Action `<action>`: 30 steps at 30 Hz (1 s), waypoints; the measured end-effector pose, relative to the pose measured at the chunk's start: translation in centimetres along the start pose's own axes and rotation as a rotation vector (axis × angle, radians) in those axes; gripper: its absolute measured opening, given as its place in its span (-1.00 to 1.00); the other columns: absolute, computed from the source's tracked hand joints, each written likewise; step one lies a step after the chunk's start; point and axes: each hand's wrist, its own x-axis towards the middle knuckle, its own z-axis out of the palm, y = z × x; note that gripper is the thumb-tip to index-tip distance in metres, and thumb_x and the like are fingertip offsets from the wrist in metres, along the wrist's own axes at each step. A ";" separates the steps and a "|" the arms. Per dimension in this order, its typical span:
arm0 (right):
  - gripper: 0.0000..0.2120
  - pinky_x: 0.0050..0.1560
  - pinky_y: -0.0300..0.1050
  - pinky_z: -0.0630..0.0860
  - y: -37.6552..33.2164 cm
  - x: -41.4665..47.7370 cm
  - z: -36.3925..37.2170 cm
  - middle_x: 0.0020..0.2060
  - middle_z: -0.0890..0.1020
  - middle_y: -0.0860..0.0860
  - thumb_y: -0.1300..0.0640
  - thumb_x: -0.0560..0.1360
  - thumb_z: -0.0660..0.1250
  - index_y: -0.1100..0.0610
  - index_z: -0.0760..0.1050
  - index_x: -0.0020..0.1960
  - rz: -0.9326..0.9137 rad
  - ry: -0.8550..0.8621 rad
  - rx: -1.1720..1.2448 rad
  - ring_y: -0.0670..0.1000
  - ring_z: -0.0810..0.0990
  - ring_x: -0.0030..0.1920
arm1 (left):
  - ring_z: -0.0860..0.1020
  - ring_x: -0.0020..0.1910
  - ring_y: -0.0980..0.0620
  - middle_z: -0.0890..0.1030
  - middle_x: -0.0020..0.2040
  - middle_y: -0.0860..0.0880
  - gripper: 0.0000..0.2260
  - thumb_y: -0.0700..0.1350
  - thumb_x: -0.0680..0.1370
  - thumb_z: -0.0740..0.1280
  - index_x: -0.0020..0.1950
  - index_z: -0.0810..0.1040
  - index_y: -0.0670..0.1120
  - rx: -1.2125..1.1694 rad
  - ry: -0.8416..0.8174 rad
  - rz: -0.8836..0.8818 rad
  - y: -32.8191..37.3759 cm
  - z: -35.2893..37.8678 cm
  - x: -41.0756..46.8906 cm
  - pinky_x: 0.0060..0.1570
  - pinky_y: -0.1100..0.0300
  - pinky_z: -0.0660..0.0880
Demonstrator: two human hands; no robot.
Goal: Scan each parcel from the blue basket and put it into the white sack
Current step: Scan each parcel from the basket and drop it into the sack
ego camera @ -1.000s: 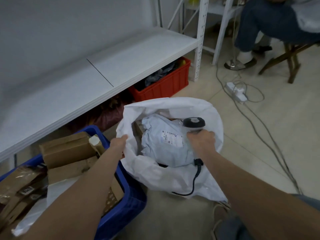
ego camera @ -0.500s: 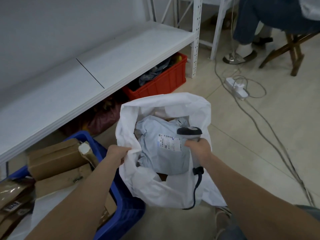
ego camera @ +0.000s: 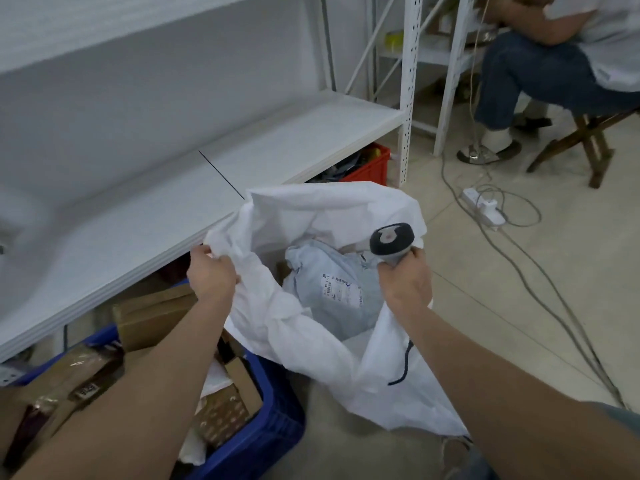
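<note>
Left grip (ego camera: pixel 211 275) is pinching a bunched fold of the white sack (ego camera: pixel 311 216) at its left rim and lifting it. Right grip (ego camera: pixel 405 282) is curling round the handle of the scanner (ego camera: pixel 391 242) and seems to be catching the right rim under the same fingers. My reading is that the two are pulling apart so the mouth is standing open and the soft cloth is not folding over the load. Scanner head is pointing up and away from any label, its cable (ego camera: pixel 403 365) trailing down the outside of the sack; it is likely being held only to save putting it down. Grey parcel (ego camera: pixel 332 285) is lying inside the sack, label side up, touching neither hand, so this one is looking delivered. Blue basket (ego camera: pixel 277 424) is sitting just beside the sack on the left, the cloth seeming to brush its wall, which is making each transfer a short one. Brown cardboard parcels (ego camera: pixel 152 317) are lying piled in it, waiting for scanning. Sack is standing on the floor in front of the white shelf (ego camera: pixel 242 161). Next reach is probably going to the basket
</note>
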 end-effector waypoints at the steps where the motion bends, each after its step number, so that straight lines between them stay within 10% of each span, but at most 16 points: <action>1: -0.58 -0.02 -0.03 0.40 0.3 -0.2 0.0 0.22 0.48 0.12 0.16 0.47 0.32 0.24 0.40 0.30 0.028 -0.038 -0.010 0.24 0.47 0.19 | 0.55 -0.06 -0.16 0.53 0.15 -0.18 -0.62 -0.20 0.54 0.25 0.36 0.33 -0.19 0.045 -0.083 -0.031 -1.0 -0.2 -0.1 -0.05 0.06 0.52; 5: -0.59 0.11 0.05 0.50 1.3 -1.5 0.5 0.26 0.49 0.13 0.15 0.44 0.28 0.24 0.43 0.27 0.103 -0.175 -0.015 0.27 0.49 0.17 | 0.32 0.38 -0.31 0.10 0.52 -0.24 -0.15 0.14 0.50 0.36 0.58 -0.10 -0.06 0.314 -0.371 -0.099 -4.3 -0.2 -2.7 0.24 -0.11 0.39; 9: -0.66 0.25 0.03 0.34 0.4 -2.7 0.5 0.52 0.12 0.14 0.09 0.53 0.24 0.26 0.50 0.23 0.084 -0.222 -0.176 0.27 0.29 0.37 | 0.17 0.47 -0.26 -0.09 0.54 -0.21 -0.19 0.07 0.53 0.36 0.58 -0.12 0.02 0.495 -0.530 0.056 -5.0 1.5 -4.8 0.31 -0.05 0.32; 13: -0.69 0.18 0.05 0.42 -0.7 -4.4 -0.1 0.41 0.33 0.16 0.04 0.50 0.27 0.24 0.55 0.11 0.064 -0.195 -0.145 0.25 0.45 0.23 | 0.18 0.46 -0.22 0.00 0.52 -0.20 -0.28 0.01 0.56 0.33 0.57 -0.02 -0.07 0.561 -0.580 0.103 -5.0 0.6 -5.4 0.28 0.00 0.35; 16: -0.78 -0.02 -0.03 0.51 -1.7 -6.4 -0.7 -0.05 0.61 0.13 0.04 0.46 0.28 0.18 0.53 -0.05 0.059 -0.255 -0.068 0.20 0.58 -0.07 | 0.20 0.44 -0.18 0.06 0.50 -0.21 -0.30 0.00 0.56 0.32 0.56 0.01 -0.13 0.588 -0.594 0.124 -4.8 -1.0 -6.1 0.23 0.06 0.36; 30: -0.79 0.07 0.00 0.61 -7.9 -21.6 2.4 -0.48 0.66 0.03 0.08 0.39 0.35 0.18 0.52 -0.03 -0.026 -0.624 0.217 -0.02 0.64 -0.36 | 0.34 0.34 -0.20 0.21 0.42 -0.22 -0.38 0.02 0.52 0.37 0.48 0.22 -0.15 0.551 -0.490 0.107 -9.7 -17.5 -7.5 0.28 0.05 0.37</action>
